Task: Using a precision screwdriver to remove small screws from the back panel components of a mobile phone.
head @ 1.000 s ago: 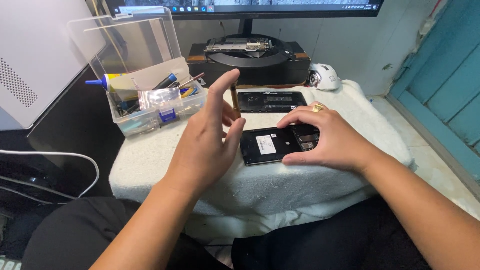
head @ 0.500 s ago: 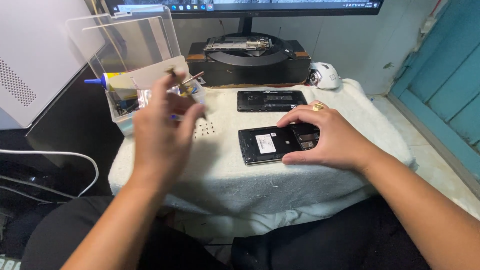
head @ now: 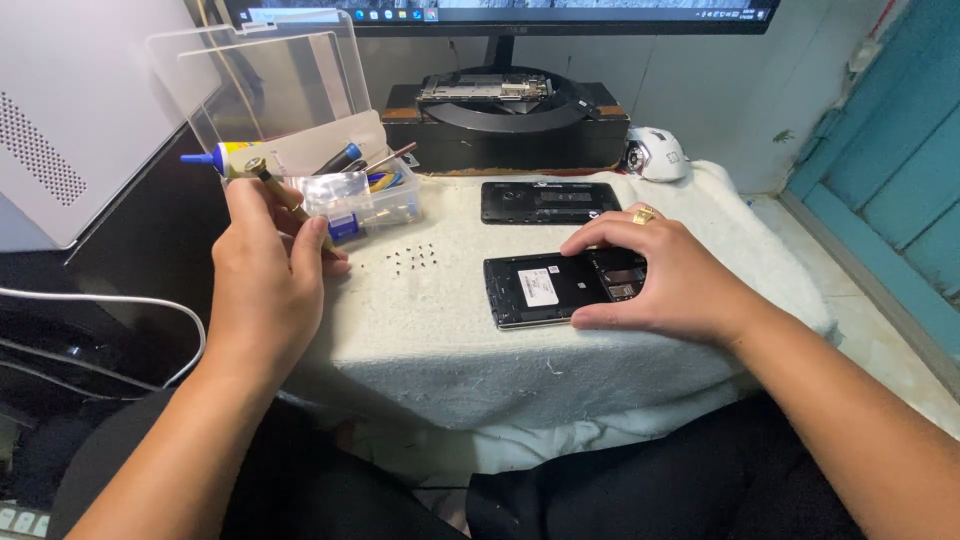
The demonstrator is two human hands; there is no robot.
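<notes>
Our left hand (head: 265, 290) pinches a slim screwdriver (head: 285, 197) near the towel's left edge; our right hand (head: 665, 275), fingers spread, pins the opened phone (head: 545, 290) flat — let's keep it steady.

A small phone-repair workplace set up at a desk in a home or shop: a towel-covered table (head: 450, 350) carries an opened phone (head: 545, 290), loose screws (head: 412, 257) and a clear plastic tool box (head: 365, 195), with a monitor (head: 500, 12) and mouse (head: 655, 153) behind.

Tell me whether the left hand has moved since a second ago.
Yes. The left hand swung left, from beside the opened black phone to the clear plastic tool box, gripping a slim tool.
</notes>
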